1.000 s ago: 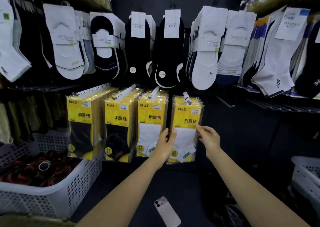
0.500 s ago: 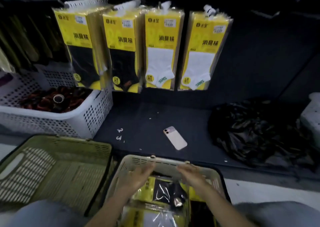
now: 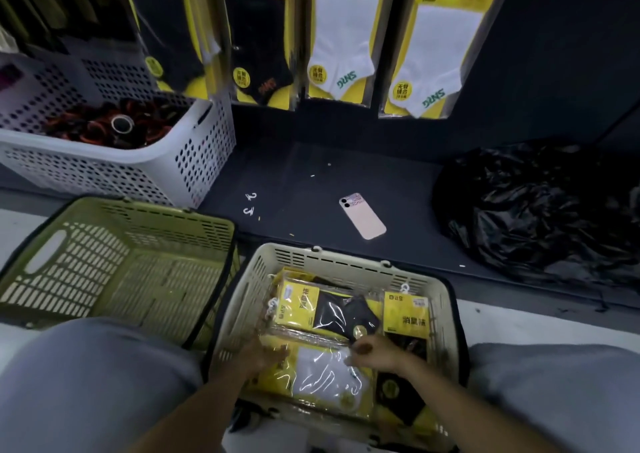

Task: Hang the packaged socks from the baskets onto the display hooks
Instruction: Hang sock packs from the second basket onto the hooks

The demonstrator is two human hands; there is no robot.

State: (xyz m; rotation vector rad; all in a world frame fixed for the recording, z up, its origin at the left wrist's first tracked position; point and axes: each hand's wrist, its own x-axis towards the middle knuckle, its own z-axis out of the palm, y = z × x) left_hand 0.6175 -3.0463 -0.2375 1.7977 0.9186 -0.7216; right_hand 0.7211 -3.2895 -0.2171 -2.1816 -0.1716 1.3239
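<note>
- Both hands are reaching down into the cream basket (image 3: 349, 268), which is sitting between the person's knees.
- Left hand (image 3: 260, 355) is lying with its fingers curled at the left edge of a white sock pack (image 3: 325, 374); whether it is actually gripping the pack I cannot tell.
- Right hand (image 3: 377, 350) is resting half-closed at the upper right corner of that same pack, fingertips touching its plastic wrap; a firm grip is not showing.
- Just beyond both hands, a black sock pack (image 3: 329, 310) is lying flat on the pile, and another yellow pack (image 3: 406, 314) is sitting beside it on the right.
- Going left to right across the rest: a white basket (image 3: 194, 147) holding dark bundles is standing at far left, and a green basket (image 3: 114, 265) is sitting just left of the cream one.
- Four hanging sock packs (image 3: 343, 37) are showing along the top.
- A phone (image 3: 362, 215) is lying on the dark shelf, near two small hooks (image 3: 250, 203).
- A black plastic bag (image 3: 540, 206) is slumping at far right.
</note>
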